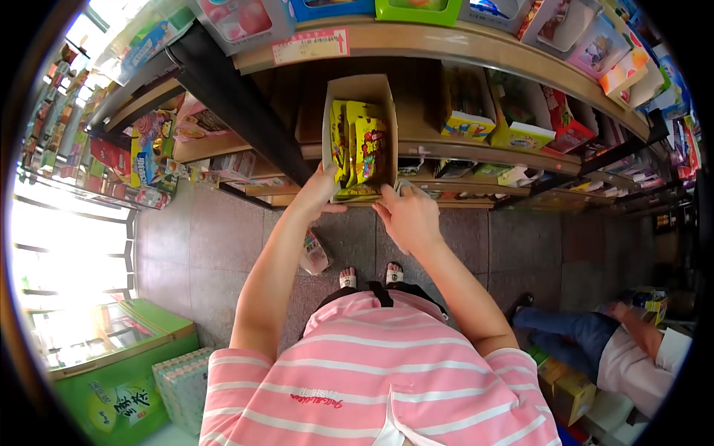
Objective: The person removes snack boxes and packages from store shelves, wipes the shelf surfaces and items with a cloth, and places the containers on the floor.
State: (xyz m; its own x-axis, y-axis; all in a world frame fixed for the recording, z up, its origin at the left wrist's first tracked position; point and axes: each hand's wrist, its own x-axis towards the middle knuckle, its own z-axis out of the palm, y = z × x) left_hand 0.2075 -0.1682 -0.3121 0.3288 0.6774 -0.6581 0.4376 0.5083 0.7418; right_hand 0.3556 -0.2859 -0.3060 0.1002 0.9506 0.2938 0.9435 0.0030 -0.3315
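An open cardboard box point(380, 88) holding several yellow snack packets point(364, 145) juts out from the shelf in front of me, tilted so that its inside shows. My left hand point(320, 195) grips the box at its near left corner, with fingers reaching underneath. At the near right corner, my right hand point(410, 217) has its fingers closed on the box edge. Something pale grey and crumpled point(405, 184) shows by the right hand's knuckles; I cannot tell what it is.
Other snack boxes point(524, 134) fill the wooden shelf point(416, 43) to the right. A black post point(242, 100) stands left of the box. On the floor lies a clear package point(315, 255). A green freezer point(111, 401) is at lower left, a seated person point(580, 334) at lower right.
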